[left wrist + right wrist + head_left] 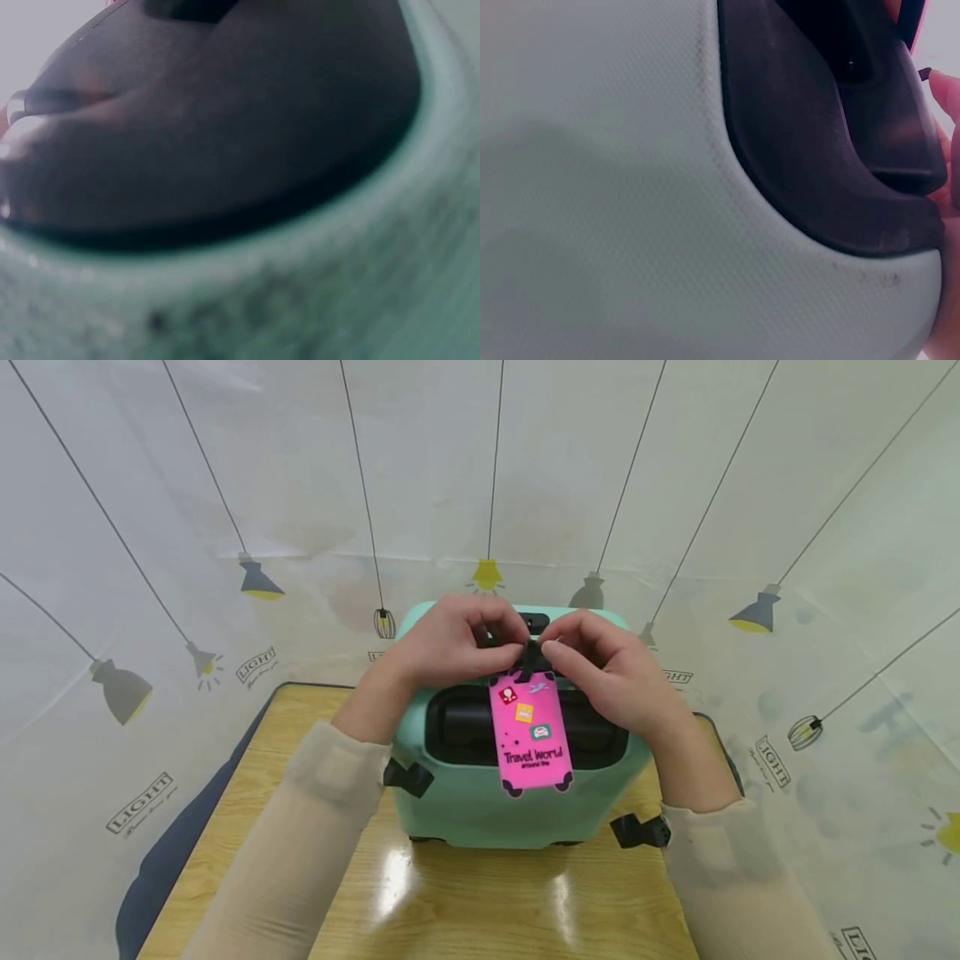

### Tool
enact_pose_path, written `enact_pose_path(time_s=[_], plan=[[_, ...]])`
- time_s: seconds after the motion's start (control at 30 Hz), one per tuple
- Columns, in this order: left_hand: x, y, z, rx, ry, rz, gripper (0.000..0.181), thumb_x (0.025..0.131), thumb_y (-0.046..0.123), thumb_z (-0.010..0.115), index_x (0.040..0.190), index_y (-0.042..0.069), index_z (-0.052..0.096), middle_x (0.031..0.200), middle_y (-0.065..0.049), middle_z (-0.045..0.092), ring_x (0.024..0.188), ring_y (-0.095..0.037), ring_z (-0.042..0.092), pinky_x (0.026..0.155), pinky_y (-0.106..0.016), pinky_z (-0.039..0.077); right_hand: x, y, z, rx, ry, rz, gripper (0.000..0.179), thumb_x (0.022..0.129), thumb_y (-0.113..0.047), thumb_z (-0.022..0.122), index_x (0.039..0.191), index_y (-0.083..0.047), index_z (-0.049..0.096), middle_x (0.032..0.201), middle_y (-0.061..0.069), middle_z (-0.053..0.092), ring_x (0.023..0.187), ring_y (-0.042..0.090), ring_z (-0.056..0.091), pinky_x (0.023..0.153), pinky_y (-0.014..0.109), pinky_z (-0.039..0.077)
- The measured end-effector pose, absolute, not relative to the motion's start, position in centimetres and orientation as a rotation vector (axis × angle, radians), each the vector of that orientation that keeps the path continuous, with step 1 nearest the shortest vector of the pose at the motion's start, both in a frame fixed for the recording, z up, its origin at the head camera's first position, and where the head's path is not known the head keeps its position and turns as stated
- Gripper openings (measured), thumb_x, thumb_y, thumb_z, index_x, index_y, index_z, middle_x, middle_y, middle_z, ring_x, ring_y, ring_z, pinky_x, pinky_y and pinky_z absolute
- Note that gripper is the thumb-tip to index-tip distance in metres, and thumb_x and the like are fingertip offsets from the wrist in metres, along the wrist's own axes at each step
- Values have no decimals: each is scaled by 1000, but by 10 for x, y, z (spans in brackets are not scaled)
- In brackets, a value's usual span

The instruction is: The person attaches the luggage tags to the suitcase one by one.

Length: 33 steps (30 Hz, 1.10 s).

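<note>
A mint-green suitcase (495, 814) stands upright on the wooden table, its black handle recess (457, 727) facing me. Across that recess hangs a pink luggage tag (531, 727) printed "Travel World", with a black strap (529, 662) at its top. From the left, my left hand (461, 639) pinches the strap between thumb and fingertips. My right hand (618, 672) pinches it from the other side, close to the left fingertips. In the right wrist view, a dark strap end (925, 73) shows at the fingertips (946, 94). The left wrist view holds mostly the suitcase's green shell (360, 277).
A wooden table (465, 902) lies under the suitcase. Close behind and at both sides hangs a pale sheet (420, 468) printed with lamps. Black wrist mounts (641, 832) stick out from both sleeves near the suitcase's sides.
</note>
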<state>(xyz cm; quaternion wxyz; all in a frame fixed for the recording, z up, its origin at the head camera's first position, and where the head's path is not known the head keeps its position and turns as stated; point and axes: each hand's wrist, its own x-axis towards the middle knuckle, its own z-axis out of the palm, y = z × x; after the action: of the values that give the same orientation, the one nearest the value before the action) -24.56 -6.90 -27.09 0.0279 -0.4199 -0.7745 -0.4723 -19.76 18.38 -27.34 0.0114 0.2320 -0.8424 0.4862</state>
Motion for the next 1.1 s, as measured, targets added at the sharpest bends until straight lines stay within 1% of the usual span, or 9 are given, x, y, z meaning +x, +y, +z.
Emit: enact_pose_path(time_s=[0.2, 0.4, 0.77, 1.1], plan=[[-246, -69, -272, -1304, -2375, -1454, 10, 97, 6, 79, 106, 4, 80, 95, -7, 79, 87, -18, 70, 79, -30, 59, -198, 184, -274, 728, -2615, 1502, 18, 110, -23, 67, 124, -13, 69, 99, 7, 66, 86, 23, 59, 76, 29, 49], [-246, -69, -272, -1320, -2350, -1469, 9, 96, 5, 79, 105, 3, 81, 93, -7, 78, 85, -18, 68, 75, -28, 57, -198, 183, -274, 743, -2619, 1464, 17, 109, -20, 69, 124, -11, 66, 96, 8, 65, 82, 24, 58, 72, 28, 48], [-248, -70, -272, -1379, -2327, -1480, 13, 92, 5, 83, 105, 3, 80, 94, -7, 78, 88, -19, 70, 76, -30, 58, -199, 182, -275, 751, -2603, 1451, 14, 108, -18, 70, 119, -10, 66, 98, 6, 68, 83, 24, 60, 71, 27, 48], [-248, -69, -272, -1387, -2335, -1454, 13, 92, 6, 84, 104, 3, 80, 95, -7, 77, 90, -18, 69, 78, -31, 58, -198, 182, -274, 739, -2589, 1465, 9, 108, -16, 70, 114, -10, 67, 95, 6, 65, 86, 22, 59, 74, 28, 47]])
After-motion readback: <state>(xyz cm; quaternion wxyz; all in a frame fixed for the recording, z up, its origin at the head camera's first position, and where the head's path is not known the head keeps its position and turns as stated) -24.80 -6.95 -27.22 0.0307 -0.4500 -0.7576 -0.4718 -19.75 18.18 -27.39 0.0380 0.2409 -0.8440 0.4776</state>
